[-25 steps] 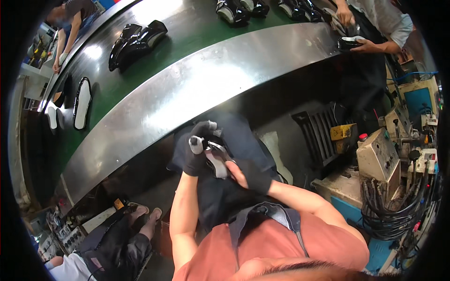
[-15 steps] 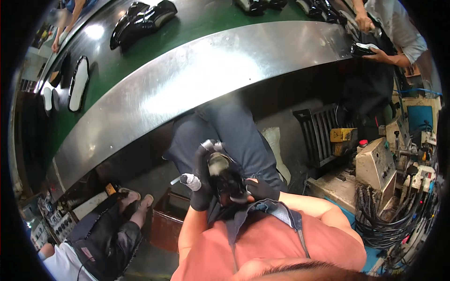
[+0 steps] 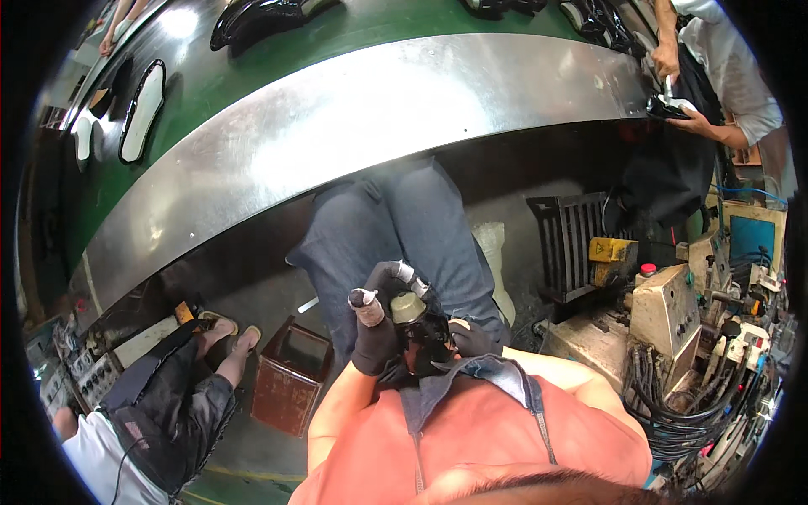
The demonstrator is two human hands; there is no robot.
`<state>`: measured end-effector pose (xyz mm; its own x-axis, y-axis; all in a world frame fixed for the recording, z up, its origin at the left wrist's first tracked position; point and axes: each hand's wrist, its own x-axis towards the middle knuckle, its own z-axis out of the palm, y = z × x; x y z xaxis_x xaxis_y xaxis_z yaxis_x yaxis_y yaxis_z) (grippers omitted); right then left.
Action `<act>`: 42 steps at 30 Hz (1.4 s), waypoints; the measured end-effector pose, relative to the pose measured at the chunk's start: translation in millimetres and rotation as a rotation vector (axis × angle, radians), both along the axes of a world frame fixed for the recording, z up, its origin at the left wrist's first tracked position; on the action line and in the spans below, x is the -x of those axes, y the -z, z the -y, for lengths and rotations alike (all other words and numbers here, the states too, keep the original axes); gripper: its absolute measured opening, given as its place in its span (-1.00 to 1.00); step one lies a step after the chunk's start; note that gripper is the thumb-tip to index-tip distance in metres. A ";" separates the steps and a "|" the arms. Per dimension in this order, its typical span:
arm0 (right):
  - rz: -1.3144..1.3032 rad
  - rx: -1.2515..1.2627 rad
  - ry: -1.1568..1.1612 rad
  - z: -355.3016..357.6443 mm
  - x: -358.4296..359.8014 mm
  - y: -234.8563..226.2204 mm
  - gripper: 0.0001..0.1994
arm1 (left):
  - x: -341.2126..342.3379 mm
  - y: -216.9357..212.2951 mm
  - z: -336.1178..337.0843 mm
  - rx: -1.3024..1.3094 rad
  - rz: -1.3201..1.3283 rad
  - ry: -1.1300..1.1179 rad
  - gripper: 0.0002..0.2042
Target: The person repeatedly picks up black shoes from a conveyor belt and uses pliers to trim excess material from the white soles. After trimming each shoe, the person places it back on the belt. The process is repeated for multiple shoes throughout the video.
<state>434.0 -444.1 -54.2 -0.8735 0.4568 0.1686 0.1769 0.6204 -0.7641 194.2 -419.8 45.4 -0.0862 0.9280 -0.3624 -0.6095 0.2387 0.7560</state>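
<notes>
Step in hand, as judged: close hand-work on a black shoe point(image 3: 425, 332) held at the chest, above the lap; it sits near the steel conveyor edge point(image 3: 379, 109), well short of the green belt point(image 3: 252, 63).

Left of the shoe: left hand point(image 3: 377, 324), black glove, taped fingertips. Fingers curled, thumb and forefinger raised, closed round the shoe's end where a pale rounded part point(image 3: 408, 307) shows.

Right of it: right hand point(image 3: 471, 338), gloved, mostly hidden behind the shoe and a denim collar. Fingers pressed to the shoe's side; spread cannot be told.

Next move likely calls for a firm left grip while the right works along the shoe.

Farther right, a co-worker's hands point(image 3: 686, 93) hold another shoe at the conveyor.
</notes>
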 end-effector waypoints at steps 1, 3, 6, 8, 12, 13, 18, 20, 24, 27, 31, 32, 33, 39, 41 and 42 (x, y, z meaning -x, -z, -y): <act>0.010 0.009 0.009 3.0 -4.1 10.9 -0.61 | -0.6 1.0 -2.5 -0.028 0.039 0.015 -0.12; 0.030 0.024 0.029 8.0 -7.9 22.5 -0.60 | -0.4 3.4 -6.0 -0.085 0.118 0.047 -0.24; 0.030 -0.079 0.089 6.9 -5.4 22.0 -0.60 | 0.3 0.9 -10.1 -0.032 -0.003 0.011 -0.44; 0.076 -0.060 0.109 7.2 1.9 20.3 -0.63 | 2.8 40.5 -5.0 -0.153 -0.051 -0.057 -0.60; 0.162 -0.090 0.097 -6.6 30.3 -7.9 -0.75 | 12.7 129.1 7.5 -0.141 0.323 -0.081 -0.25; 0.085 -0.043 0.164 -15.3 39.9 -17.4 -0.76 | 19.3 122.4 3.6 -0.135 0.452 -0.066 -0.30; 0.137 0.907 0.312 -81.6 75.7 -125.4 -0.58 | 20.1 69.5 -14.0 0.140 0.187 -0.066 -0.24; 0.179 1.254 0.539 -107.8 85.7 -113.3 -0.55 | 4.1 81.2 -13.4 0.095 -0.275 -0.021 -0.36; 0.216 1.085 0.455 -132.7 72.5 -79.5 -0.53 | -15.0 96.2 -9.8 0.067 -1.100 -0.075 -0.56; 0.207 1.119 0.331 -145.7 64.3 -80.8 -0.53 | 24.7 106.7 1.7 0.125 -0.128 0.042 -0.48; 0.339 0.813 0.170 -160.1 45.9 -57.6 -0.51 | -32.0 119.2 17.1 -0.032 -0.710 -0.299 -0.41; 0.408 0.757 0.138 -165.1 40.1 -54.0 -0.50 | -30.5 119.6 20.6 -0.039 -0.793 -0.247 -0.39; 0.327 0.639 0.062 -165.9 30.2 -45.8 -0.51 | -29.2 119.0 22.8 -0.048 -0.876 -0.190 -0.37; 0.806 -0.151 -0.129 -164.9 71.3 -118.9 -0.54 | -24.5 91.3 20.4 -0.121 -1.133 -0.029 -0.44; 0.747 -0.247 -0.142 -168.7 66.3 -112.7 -0.53 | -12.4 90.9 4.2 0.059 -0.315 -0.014 -0.46; 0.760 -0.196 -0.207 -174.6 59.6 -103.7 -0.53 | -5.3 88.4 -5.9 0.147 0.104 0.000 -0.46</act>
<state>374.4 -269.5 49.4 -0.8452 0.2966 -0.4446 0.4705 0.8075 -0.3556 199.5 -413.9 -43.0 -0.0414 0.8642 -0.5014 -0.6824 0.3421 0.6460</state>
